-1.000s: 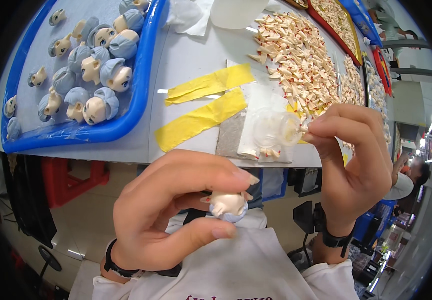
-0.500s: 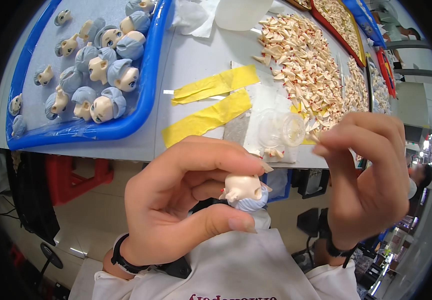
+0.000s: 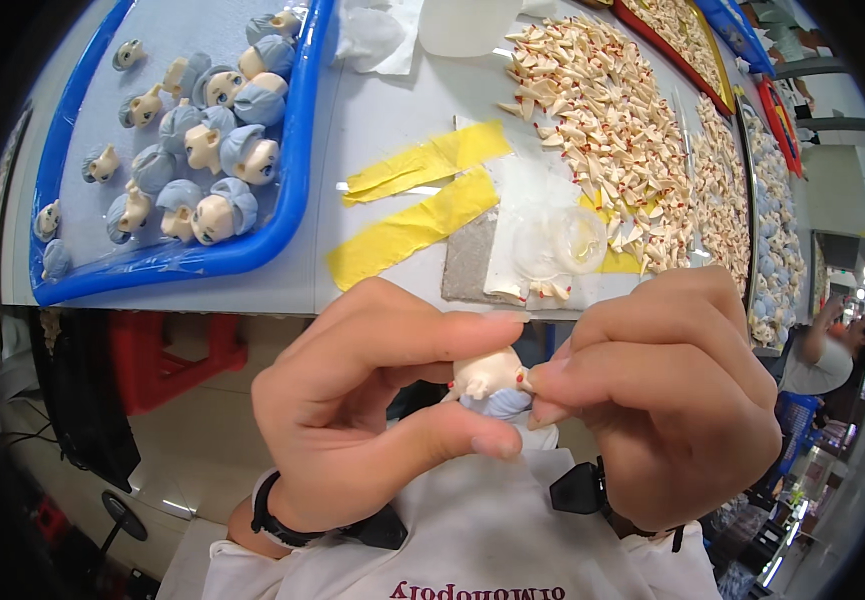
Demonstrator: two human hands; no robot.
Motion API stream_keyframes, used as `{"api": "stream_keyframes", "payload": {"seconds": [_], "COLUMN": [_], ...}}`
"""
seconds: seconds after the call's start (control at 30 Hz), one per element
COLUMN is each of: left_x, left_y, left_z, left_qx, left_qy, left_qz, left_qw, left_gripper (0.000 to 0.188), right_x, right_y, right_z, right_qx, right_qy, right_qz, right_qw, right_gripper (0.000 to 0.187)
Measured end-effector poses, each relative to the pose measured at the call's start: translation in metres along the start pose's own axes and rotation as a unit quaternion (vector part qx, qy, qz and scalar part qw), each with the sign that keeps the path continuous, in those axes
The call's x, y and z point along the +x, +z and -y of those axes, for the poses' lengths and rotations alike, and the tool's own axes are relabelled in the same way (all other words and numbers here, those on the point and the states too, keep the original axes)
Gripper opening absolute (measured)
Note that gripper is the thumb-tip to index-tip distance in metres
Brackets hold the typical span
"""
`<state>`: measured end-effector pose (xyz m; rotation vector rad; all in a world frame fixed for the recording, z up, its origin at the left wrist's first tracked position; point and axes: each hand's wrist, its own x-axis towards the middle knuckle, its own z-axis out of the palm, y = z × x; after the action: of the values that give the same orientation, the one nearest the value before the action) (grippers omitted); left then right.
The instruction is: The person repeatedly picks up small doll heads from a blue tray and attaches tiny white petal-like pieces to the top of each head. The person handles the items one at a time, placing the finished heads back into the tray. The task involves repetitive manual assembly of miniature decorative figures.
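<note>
Between the thumb and fingers of my left hand [image 3: 348, 390] is a small doll head [image 3: 490, 374], with pale skin-coloured plastic on top and grey-blue hair below. A pointed piece with a red spot sticks out at its left side. My right hand [image 3: 668, 395] meets the head's right side, thumb and forefinger pinching a small pale ear piece [image 3: 524, 379] with a red end. Fingertips hide most of that piece, so I cannot tell how deep it sits. A heap of similar ear pieces [image 3: 618, 130] lies on the table beyond my right hand.
At the far left, a blue tray [image 3: 301, 150] holds several grey-haired doll heads [image 3: 215, 216]. Yellow tape strips [image 3: 418, 220] and a clear round plastic cup [image 3: 563, 240] lie near the table's front edge. A red stool [image 3: 163, 365] stands below; another person [image 3: 833, 350] is at right.
My right hand has moved left from beside the heap to the doll head, bringing the ear piece against its right side. My left hand keeps hold of the head.
</note>
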<state>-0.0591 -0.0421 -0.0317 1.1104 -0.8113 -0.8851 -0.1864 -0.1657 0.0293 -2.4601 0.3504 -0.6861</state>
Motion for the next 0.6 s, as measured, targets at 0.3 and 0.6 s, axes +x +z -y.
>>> {"api": "stream_keyframes", "payload": {"seconds": [0.3, 0.6], "left_x": [0.004, 0.006], "left_y": [0.006, 0.022], "left_z": [-0.002, 0.003], "left_qx": [0.153, 0.116], "left_qy": [0.14, 0.18], "left_qz": [-0.002, -0.027], "left_qw": [0.978, 0.976], "left_gripper": [0.044, 0.039], "right_x": [-0.004, -0.023], "right_y": [-0.014, -0.007], "right_z": [-0.003, -0.006], "right_qx": [0.141, 0.227], "right_qy": [0.107, 0.144], "right_qz": [0.041, -0.036], "right_qw": [0.983, 0.963], "right_gripper": [0.028, 0.023]}}
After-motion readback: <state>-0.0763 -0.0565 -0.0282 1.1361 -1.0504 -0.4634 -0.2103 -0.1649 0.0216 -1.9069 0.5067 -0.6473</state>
